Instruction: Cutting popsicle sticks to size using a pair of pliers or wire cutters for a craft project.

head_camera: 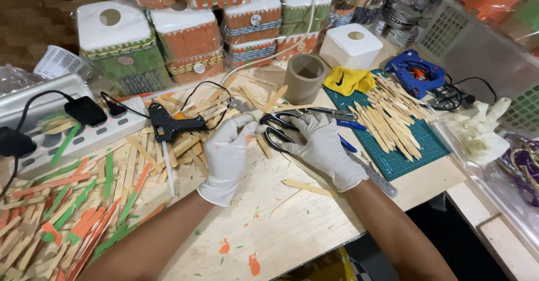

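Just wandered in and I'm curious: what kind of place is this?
Probably a small handicraft workshop: a black glue gun, heaps of craft sticks, and wrapped decorated boxes stacked behind.

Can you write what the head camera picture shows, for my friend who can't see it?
Two white-gloved hands meet over a wooden table: the right hand holds black-handled scissors, the left hand is beside them. Flat wooden craft sticks and a black glue gun lie around.
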